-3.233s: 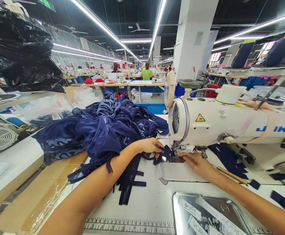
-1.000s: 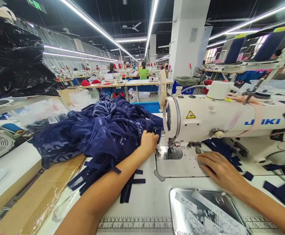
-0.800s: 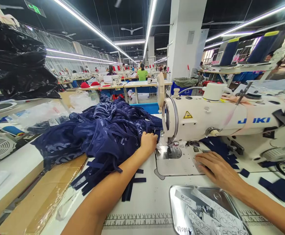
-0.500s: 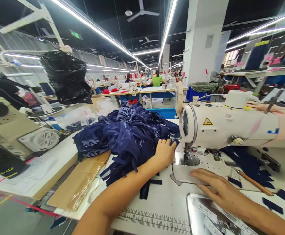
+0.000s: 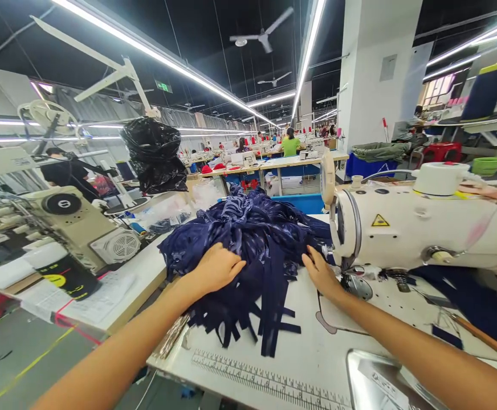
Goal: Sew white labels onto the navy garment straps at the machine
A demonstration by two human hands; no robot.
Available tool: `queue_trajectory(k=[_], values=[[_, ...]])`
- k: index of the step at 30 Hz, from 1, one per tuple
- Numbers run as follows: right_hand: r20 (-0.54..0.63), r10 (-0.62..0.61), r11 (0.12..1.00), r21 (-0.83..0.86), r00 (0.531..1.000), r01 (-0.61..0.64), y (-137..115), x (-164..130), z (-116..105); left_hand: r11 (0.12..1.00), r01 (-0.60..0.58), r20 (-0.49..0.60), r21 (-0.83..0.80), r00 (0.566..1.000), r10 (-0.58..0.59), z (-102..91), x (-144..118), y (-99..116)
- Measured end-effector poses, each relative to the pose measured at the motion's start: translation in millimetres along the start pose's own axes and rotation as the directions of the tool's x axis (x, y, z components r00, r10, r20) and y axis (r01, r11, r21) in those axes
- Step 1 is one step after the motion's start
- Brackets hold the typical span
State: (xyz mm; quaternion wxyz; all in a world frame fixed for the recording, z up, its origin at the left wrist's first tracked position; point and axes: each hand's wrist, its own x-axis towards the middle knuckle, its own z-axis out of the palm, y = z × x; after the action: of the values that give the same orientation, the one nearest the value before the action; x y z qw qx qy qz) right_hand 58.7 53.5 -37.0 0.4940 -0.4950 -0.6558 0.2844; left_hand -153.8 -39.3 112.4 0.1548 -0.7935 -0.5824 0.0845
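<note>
A heap of dark blue patterned fabric [image 5: 252, 233] with loose strips hanging off it lies on the white sewing table [image 5: 300, 364], left of the white sewing machine [image 5: 419, 228]. My left hand [image 5: 216, 267] rests palm down on the near left side of the heap, fingers pressing into the cloth. My right hand [image 5: 323, 275] reaches to the heap's right edge, just left of the machine's needle plate [image 5: 357, 286], with its fingers spread and touching the fabric. Neither hand visibly grips a separate piece.
A metal tray [image 5: 385, 381] with paper labels sits at the near right. A second machine [image 5: 81, 222] and a hanging black plastic bag [image 5: 154, 154] stand to the left. A printed ruler [image 5: 269, 381] runs along the table's front edge. Other people work at distant tables.
My view swung left. My left hand moved from beside the needle onto the left of the heap. My right hand left the machine bed and went up left to the fabric's edge.
</note>
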Motion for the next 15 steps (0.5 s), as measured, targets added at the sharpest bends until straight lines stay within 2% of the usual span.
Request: queue_trajectory(k=[4,7,9,10,12,14,15], values=[[-0.054,0.025,0.999,0.026,0.998,-0.024,13,17,5,0.997,0.075,0.071,0.028,0.995,-0.077,-2.2,-30,-13],[-0.057,0.037,0.999,0.03,0.998,-0.036,17,17,4,0.997,0.072,0.081,0.023,0.994,-0.073,-9.6,-25,-7],[-0.052,0.046,0.999,0.021,0.998,-0.045,16,15,3,0.993,0.062,-0.004,0.101,0.998,-0.061,-12.5,-9,5],[-0.05,0.051,0.999,0.013,0.997,-0.051,15,14,2,0.988,0.03,-0.071,0.151,0.997,-0.019,-12.6,0,12],[-0.045,0.058,0.998,-0.005,0.997,-0.059,13,14,1,0.967,-0.103,-0.15,0.232,0.979,0.14,-10.0,19,25],[-0.043,0.061,0.998,-0.023,0.997,-0.062,12,14,-1,0.942,-0.23,-0.125,0.243,0.956,0.265,-4.9,35,34],[-0.043,0.061,0.998,-0.032,0.997,-0.062,11,14,-1,0.938,-0.266,-0.081,0.221,0.954,0.29,-2.1,40,36]])
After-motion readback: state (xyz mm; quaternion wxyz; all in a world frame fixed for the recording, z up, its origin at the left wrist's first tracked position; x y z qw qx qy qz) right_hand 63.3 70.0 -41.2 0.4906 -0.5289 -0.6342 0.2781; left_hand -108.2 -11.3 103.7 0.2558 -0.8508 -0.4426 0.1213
